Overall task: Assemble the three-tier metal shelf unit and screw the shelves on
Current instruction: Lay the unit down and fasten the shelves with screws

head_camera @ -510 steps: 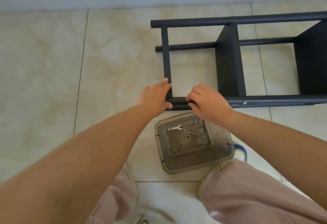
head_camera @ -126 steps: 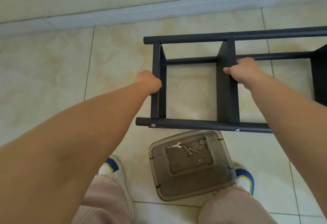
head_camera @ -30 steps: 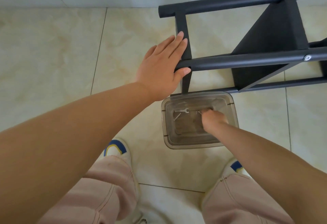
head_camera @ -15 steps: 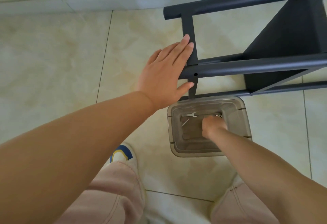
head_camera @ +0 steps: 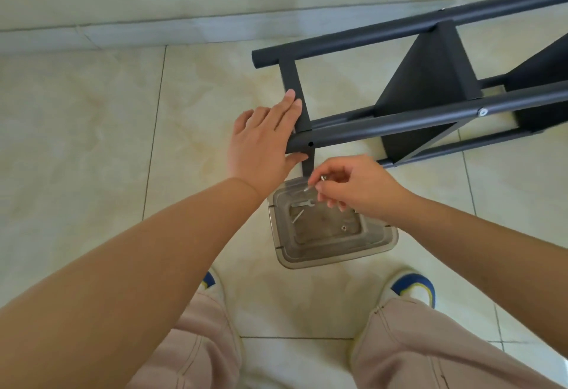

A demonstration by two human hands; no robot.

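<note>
While my left hand (head_camera: 261, 142) is pressing flat-fingered against the shelf frame (head_camera: 384, 125) at eleven o'clock, my right hand (head_camera: 353, 185) is pinching a screw (head_camera: 312, 186) above the plastic tray (head_camera: 384, 242).

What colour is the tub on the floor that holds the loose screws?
The tub is see-through smoky grey-brown plastic; the head view, the only one, shows it.

- Just one view, head-mounted, looking steeply down at the tiled floor (head_camera: 92, 148) from close above.
- It faces toward the wall baseboard (head_camera: 153, 30), which runs along the far edge of that floor.
- Wide angle, so edges bend.
</note>
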